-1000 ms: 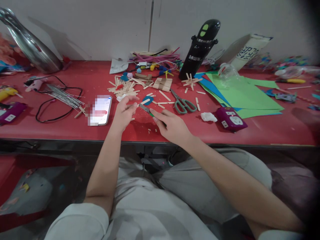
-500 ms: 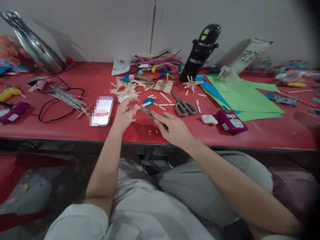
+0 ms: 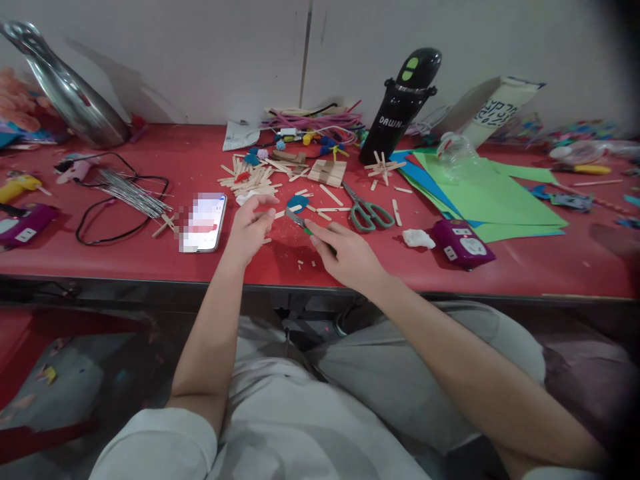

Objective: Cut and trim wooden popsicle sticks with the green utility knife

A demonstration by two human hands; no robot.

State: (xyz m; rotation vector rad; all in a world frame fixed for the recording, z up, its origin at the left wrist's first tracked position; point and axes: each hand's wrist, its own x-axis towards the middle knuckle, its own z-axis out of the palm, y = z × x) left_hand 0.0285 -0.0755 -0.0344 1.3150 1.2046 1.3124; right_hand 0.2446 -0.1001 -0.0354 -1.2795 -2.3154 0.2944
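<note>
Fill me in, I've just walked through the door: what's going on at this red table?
Someone's left hand holds a wooden craft stick, while the right hand grips a green-handled knife. The blade is at the stick, though I can't tell whether it touches. Small wood bits lie on the red table close to the hands. Beyond them are a loose pile of craft sticks and grey-handled scissors.

Two hands (image 3: 253, 227) (image 3: 353, 257), one knife (image 3: 296, 220); one phone (image 3: 206, 223)
</note>
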